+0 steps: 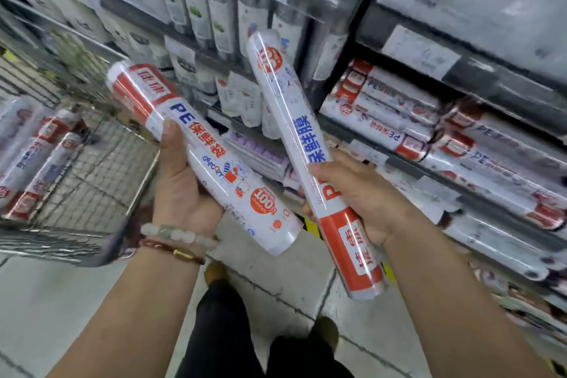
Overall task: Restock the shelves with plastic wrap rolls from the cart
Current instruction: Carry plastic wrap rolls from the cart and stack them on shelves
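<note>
2 white-and-red rolls [211, 159] [310, 163] held tilted (more stacked on the shelf [399, 110] and cart [101, 163]).

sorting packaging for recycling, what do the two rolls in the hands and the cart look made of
Left-hand roll and right-hand roll: seemingly glossy printed plastic film, judging by the bright glare streaks. Cart: apparently bare metal wire, a thin grey grid.

A shop aisle: dark shelves [408, 159] carry stacked packaged rolls [383, 113] behind price tags [420, 52] on the shelf edges, and a wire cart [101, 169] holding more rolls stands on the tiled floor [276, 279].
</note>
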